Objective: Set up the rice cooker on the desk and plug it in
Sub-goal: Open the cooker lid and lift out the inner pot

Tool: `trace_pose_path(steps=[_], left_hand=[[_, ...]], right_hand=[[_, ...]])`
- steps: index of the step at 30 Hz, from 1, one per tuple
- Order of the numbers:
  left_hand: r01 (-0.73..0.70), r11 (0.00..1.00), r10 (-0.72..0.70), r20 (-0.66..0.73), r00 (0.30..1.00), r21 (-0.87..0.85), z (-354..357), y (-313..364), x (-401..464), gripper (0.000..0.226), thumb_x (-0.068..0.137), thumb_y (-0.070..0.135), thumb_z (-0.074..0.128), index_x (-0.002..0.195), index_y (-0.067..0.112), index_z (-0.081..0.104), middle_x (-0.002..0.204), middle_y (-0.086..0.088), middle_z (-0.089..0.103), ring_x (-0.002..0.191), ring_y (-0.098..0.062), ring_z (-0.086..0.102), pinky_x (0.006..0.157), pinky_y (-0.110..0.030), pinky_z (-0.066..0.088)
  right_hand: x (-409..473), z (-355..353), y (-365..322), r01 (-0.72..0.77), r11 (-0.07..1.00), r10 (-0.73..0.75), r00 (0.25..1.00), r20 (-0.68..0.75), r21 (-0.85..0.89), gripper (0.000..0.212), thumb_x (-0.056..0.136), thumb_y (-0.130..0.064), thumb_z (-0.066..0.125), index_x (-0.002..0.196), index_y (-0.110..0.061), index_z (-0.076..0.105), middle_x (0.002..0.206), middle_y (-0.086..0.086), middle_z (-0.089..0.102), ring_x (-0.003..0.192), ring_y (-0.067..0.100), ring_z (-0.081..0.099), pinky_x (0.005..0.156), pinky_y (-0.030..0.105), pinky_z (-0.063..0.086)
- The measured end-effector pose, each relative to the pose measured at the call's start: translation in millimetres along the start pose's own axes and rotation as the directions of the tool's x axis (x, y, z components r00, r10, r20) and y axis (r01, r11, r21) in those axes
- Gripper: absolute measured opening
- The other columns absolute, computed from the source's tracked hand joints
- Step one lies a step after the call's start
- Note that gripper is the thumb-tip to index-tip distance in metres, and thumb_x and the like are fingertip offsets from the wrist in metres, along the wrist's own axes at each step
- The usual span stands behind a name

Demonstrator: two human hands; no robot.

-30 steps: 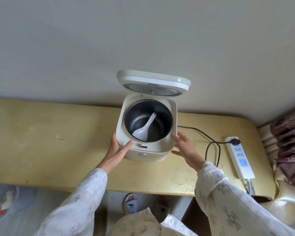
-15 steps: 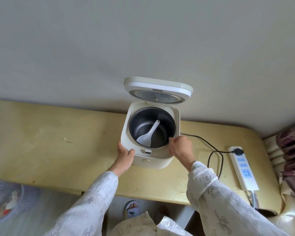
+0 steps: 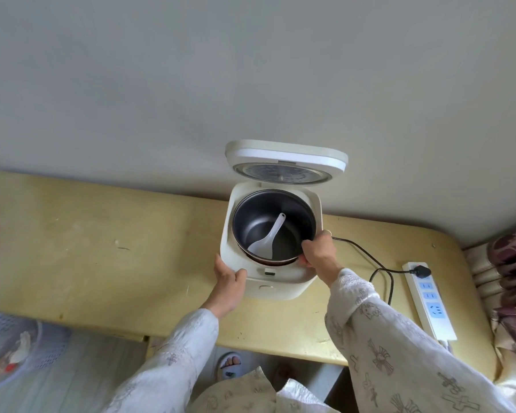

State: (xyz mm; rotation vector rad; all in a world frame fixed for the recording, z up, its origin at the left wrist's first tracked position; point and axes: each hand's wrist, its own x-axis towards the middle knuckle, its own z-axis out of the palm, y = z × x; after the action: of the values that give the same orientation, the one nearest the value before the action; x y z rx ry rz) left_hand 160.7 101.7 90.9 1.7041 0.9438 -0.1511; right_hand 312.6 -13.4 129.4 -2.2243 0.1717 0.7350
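Observation:
A white rice cooker (image 3: 276,280) stands on the yellow desk (image 3: 102,248) against the wall, its lid (image 3: 286,160) raised upright. The dark inner pot (image 3: 292,216) sits tilted, its near rim raised out of the body, with a white rice spoon (image 3: 267,238) lying inside. My right hand (image 3: 318,253) grips the pot's near right rim. My left hand (image 3: 228,274) holds the cooker's front left corner, thumb on the top edge. A black cord (image 3: 379,268) runs from the cooker's right side to a plug (image 3: 420,271) seated in the white power strip (image 3: 429,299).
The power strip lies along the desk's right end, beside patterned bedding (image 3: 513,281). A perforated plastic basket (image 3: 15,350) with scraps sits on the floor at lower left. A slippered foot (image 3: 230,365) shows under the desk's front edge.
My right hand moved from the cooker's right side onto the inner pot's rim and raised that rim out of the body. My left hand stayed at the front left corner.

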Motion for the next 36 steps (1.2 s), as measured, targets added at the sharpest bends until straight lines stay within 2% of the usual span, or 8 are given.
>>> trace_pose_path(steps=[4,7,16,24,27,30,33,36], left_hand=[[0.005,1.000,-0.005,0.004,1.000,-0.007,0.3,-4.1,0.9,0.074,0.094,0.021,0.031,0.140,0.006,-0.025,0.155,-0.008,-0.017,0.142,-0.019,0.006,0.102,-0.021,0.012],[0.006,1.000,-0.006,-0.003,1.000,-0.010,-0.9,-3.2,3.0,0.074,0.094,0.021,0.031,0.140,0.006,-0.025,0.155,-0.008,-0.015,0.140,-0.019,0.008,0.097,-0.020,0.012],[0.009,1.000,-0.010,-0.007,1.000,-0.013,-0.4,-3.6,0.2,0.078,0.093,0.021,0.035,0.140,0.006,-0.024,0.155,-0.007,-0.016,0.142,-0.019,0.004,0.106,-0.024,0.010],[-0.039,0.994,0.034,-0.058,0.998,-0.097,0.6,6.5,-5.5,0.074,0.093,0.010,0.038,0.142,0.006,-0.017,0.154,-0.009,-0.008,0.143,-0.018,0.001,0.114,-0.028,0.006],[-0.050,0.978,0.041,-0.050,0.998,-0.203,-6.5,7.7,-6.6,0.064,0.091,0.007,0.041,0.143,0.013,0.005,0.149,-0.006,0.020,0.135,-0.020,0.024,0.107,-0.030,0.021],[0.017,0.931,-0.010,0.020,1.000,-0.365,-25.2,7.1,-8.2,0.034,0.092,0.021,0.041,0.125,0.028,0.039,0.130,0.002,0.049,0.115,-0.018,0.045,0.095,-0.036,0.033],[-0.046,0.851,-0.025,-0.128,0.991,-0.523,-51.5,15.0,-7.0,0.023,0.095,0.034,0.033,0.099,0.030,0.056,0.117,-0.004,0.059,0.102,-0.019,0.054,0.096,-0.041,0.037],[-0.147,0.766,-0.018,-0.250,0.968,-0.626,-80.1,29.2,-7.9,0.032,0.094,0.048,0.031,0.095,0.034,0.059,0.113,-0.002,0.062,0.099,-0.018,0.059,0.090,-0.038,0.044]], right_hand=[[-4.0,-4.4,-5.0,0.024,0.997,-0.026,0.999,0.028,0.079,0.015,0.079,-0.002,0.046,0.089,0.002,0.056,0.069,0.014,0.054,0.050,0.024,0.051,0.041,0.025,0.038],[-6.5,-11.0,-11.4,-0.017,0.987,0.000,0.995,0.104,0.158,0.018,0.083,-0.001,0.047,0.065,-0.002,0.050,0.040,0.007,0.050,0.035,0.017,0.042,0.034,0.021,0.033],[-13.0,-15.6,-10.6,0.013,0.967,-0.045,0.992,0.118,0.254,0.024,0.089,-0.006,0.045,0.067,-0.001,0.052,0.053,0.012,0.057,0.038,0.017,0.048,0.030,0.017,0.037],[-28.3,-41.5,-42.5,0.128,0.953,-0.173,0.974,0.148,0.275,0.025,0.090,-0.004,0.042,0.067,-0.002,0.051,0.028,-0.001,0.052,0.022,0.008,0.043,0.028,0.015,0.035],[-37.6,-43.1,-43.0,0.154,0.946,-0.213,0.959,0.188,0.287,0.022,0.091,-0.005,0.041,0.071,-0.002,0.050,0.029,0.000,0.051,0.024,0.009,0.042,0.030,0.016,0.035],[-45.9,-38.0,-37.8,0.160,0.934,-0.237,0.947,0.217,0.320,0.020,0.091,-0.004,0.042,0.073,-0.002,0.050,0.033,0.003,0.051,0.025,0.011,0.041,0.030,0.017,0.034],[-52.2,-30.1,-37.8,0.190,0.919,-0.279,0.932,0.230,0.346,0.019,0.089,-0.003,0.042,0.072,-0.003,0.049,0.036,0.006,0.051,0.025,0.012,0.040,0.029,0.017,0.031],[-56.3,-14.5,-45.2,0.266,0.916,-0.343,0.908,0.240,0.302,0.016,0.087,-0.004,0.042,0.073,-0.004,0.048,0.039,0.008,0.052,0.028,0.016,0.042,0.030,0.018,0.032]])
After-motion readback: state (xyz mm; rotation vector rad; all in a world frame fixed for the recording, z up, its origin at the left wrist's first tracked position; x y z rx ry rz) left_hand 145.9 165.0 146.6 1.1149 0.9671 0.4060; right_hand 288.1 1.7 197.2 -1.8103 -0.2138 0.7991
